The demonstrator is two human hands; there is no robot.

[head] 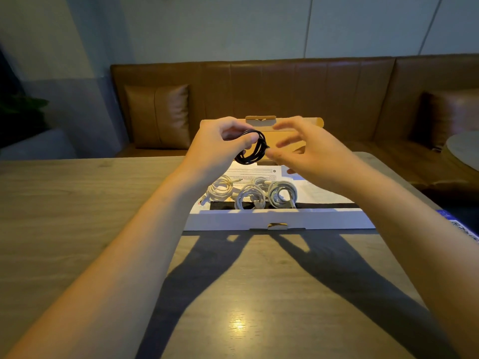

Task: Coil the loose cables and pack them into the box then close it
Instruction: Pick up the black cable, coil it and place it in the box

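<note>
Black cable (255, 149): one coil, gripped by left hand (220, 149), pinched by right hand (305, 154). Box (280, 219): four white coils (250, 195).

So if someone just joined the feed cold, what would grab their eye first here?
Probably the black cable coil, held up mid-frame over the open box: the left hand grips it while the right hand pinches its edge. Next, the white coiled cables already lying inside the box on the wooden table, with the lid standing open behind the hands.
</note>
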